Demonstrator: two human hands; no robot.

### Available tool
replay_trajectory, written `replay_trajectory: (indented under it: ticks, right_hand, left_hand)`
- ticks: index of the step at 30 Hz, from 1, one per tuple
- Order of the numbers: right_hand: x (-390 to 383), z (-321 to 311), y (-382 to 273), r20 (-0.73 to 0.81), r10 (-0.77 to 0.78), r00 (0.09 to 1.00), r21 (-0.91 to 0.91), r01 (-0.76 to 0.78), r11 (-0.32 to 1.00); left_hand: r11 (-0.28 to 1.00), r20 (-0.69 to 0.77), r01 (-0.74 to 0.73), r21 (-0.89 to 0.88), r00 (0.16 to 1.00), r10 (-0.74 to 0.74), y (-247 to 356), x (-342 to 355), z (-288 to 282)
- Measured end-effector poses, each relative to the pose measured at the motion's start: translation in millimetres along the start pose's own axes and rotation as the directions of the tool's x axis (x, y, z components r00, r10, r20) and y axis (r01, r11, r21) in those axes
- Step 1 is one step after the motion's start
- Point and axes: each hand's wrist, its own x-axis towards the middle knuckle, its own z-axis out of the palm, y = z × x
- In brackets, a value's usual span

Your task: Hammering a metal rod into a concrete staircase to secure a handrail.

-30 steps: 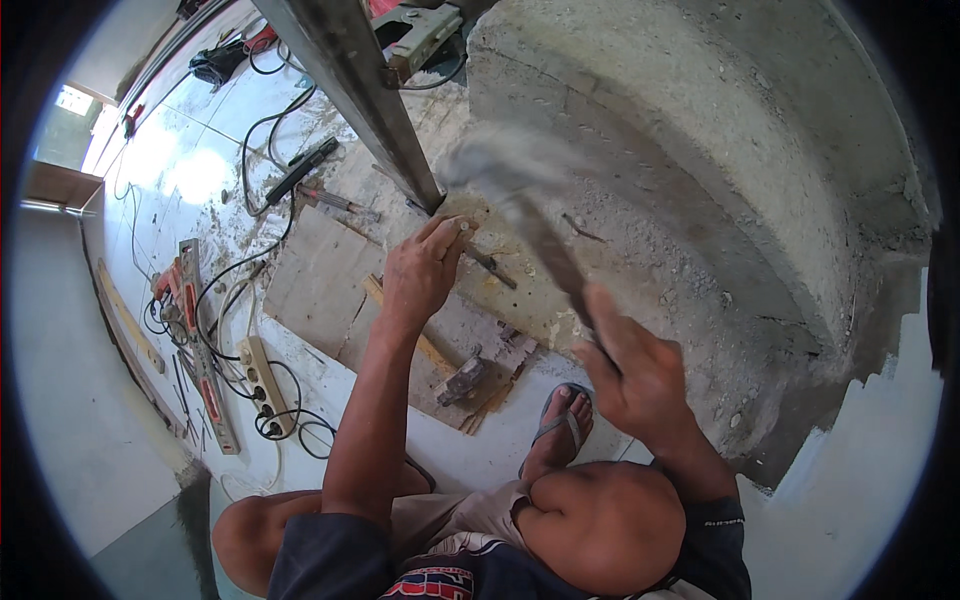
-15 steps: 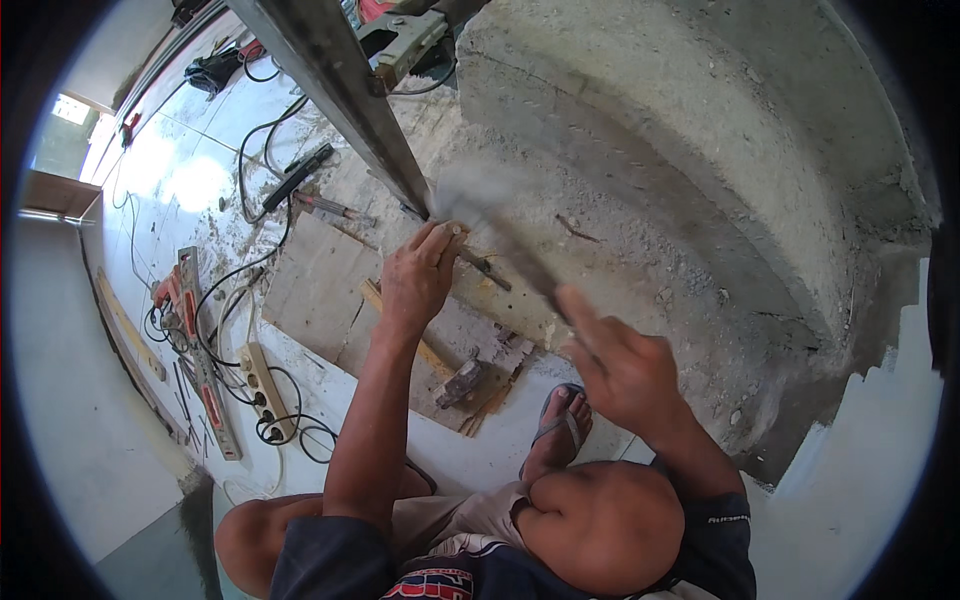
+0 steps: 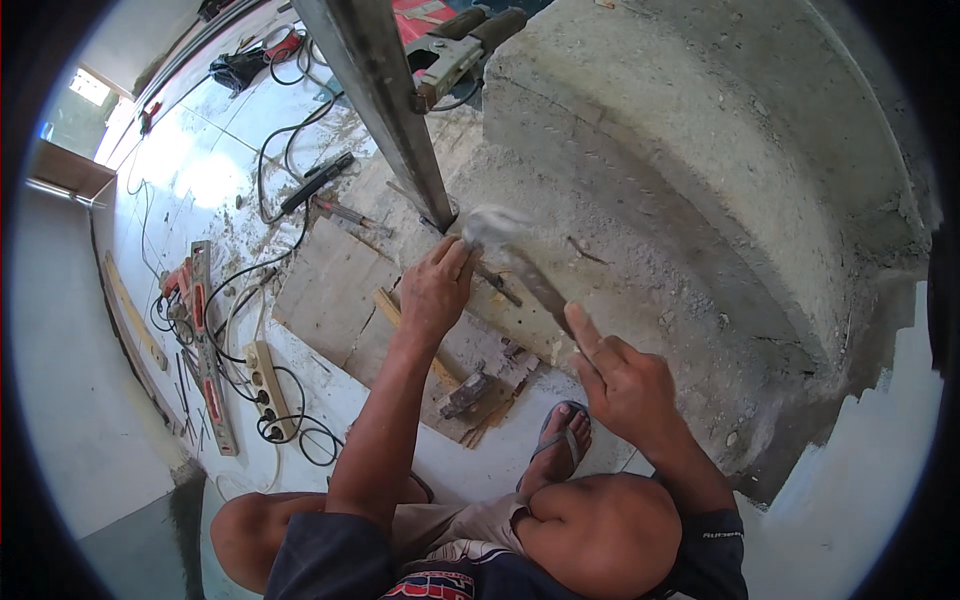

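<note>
My right hand (image 3: pixel 630 385) grips the handle of a claw hammer (image 3: pixel 540 285). Its pale metal head is smeared by motion just beside the fingertips of my left hand (image 3: pixel 437 290). Those fingers are pinched together close to the foot of a leaning square steel post (image 3: pixel 385 110); what they hold is mostly hidden by the hand and the hammer head. A short dark rod (image 3: pixel 500 285) shows beyond the fingers, and I cannot tell whether they touch it. Under my left forearm, a second hammer with a wooden handle (image 3: pixel 440 368) lies on a worn board (image 3: pixel 335 280).
A curved concrete step (image 3: pixel 650 170) rises on the right. Leftward on the tiles lie a spirit level (image 3: pixel 208 350), a power strip (image 3: pixel 265 385) with tangled cables and a black welding electrode holder (image 3: pixel 318 182). A metal clamp (image 3: pixel 450 65) is beside the post. My sandalled foot (image 3: pixel 560 440) is near the board.
The hammer head has come down toward my left fingertips, and my right hand is slightly lower. My left hand stays by the post's foot. The whole view has shifted a little.
</note>
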Motion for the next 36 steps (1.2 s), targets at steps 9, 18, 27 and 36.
replay_trajectory:
  ticks: [9,18,27,36]
  right_hand:
    - [18,-35,-14,-0.152,-0.045,0.987,0.110,0.063,0.992]
    - [-16,-1,2,-0.046,0.089,0.995,0.175,-0.080,0.981]
    - [-53,9,17,-0.124,0.264,0.956,0.272,-0.223,0.936]
    - [-54,-1,16,-0.045,0.327,0.944,0.283,-0.302,0.911]
  left_hand:
    - [0.997,0.073,0.042,-0.072,0.997,-0.037,5,2,-15]
    - [0.998,0.059,0.049,0.045,0.997,-0.052,15,20,-14]
    - [0.995,0.025,-0.068,-0.069,0.997,0.069,24,17,-18]
    - [0.994,0.035,-0.048,-0.099,0.998,0.052,22,1,-14]
